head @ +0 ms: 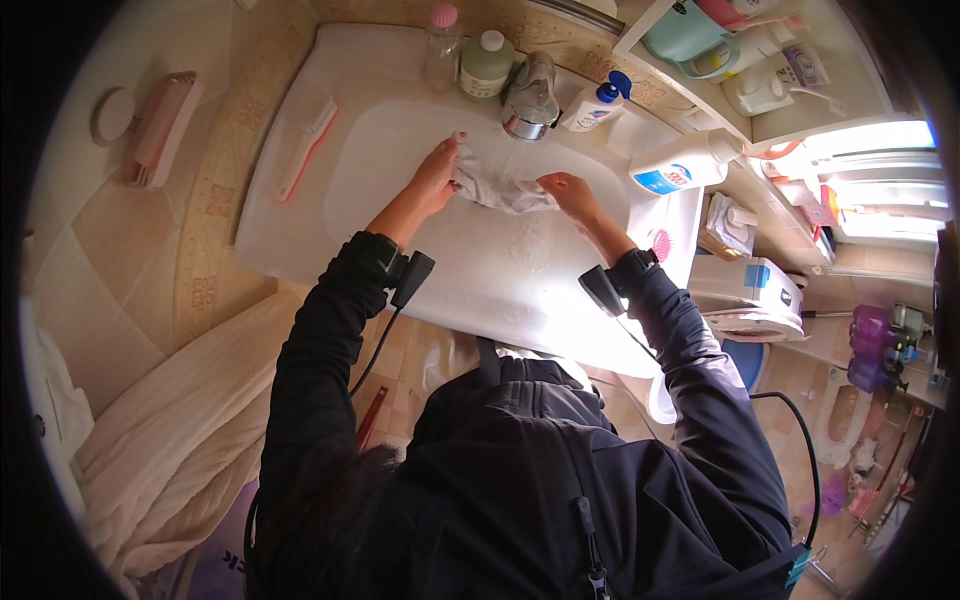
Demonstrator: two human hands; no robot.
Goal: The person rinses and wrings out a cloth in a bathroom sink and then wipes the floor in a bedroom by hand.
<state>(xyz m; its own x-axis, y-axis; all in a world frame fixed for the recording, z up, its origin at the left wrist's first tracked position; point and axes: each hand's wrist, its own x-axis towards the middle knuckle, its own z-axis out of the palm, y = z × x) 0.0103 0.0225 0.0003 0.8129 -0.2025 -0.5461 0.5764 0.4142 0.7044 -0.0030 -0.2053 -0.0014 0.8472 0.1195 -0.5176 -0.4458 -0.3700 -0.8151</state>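
Note:
A wet, light-coloured cloth [502,184] is stretched between my two hands over the white washbasin [300,232]. My left hand [435,176] pinches its left end, and my right hand [571,199] grips the right end. Water runs in a spray from the faucet [529,112] onto the cloth, just below the spout. Parts of the cloth's ends are hidden by my fingers. Both wrists carry dark straps with small black devices and cables.
Behind the basin stand a clear bottle with a pink cap [442,52], a green bottle [486,67] and a white pump bottle [596,105]. A large white bottle [682,165] is at the right rim. A white and red brush [307,150] lies on the left ledge.

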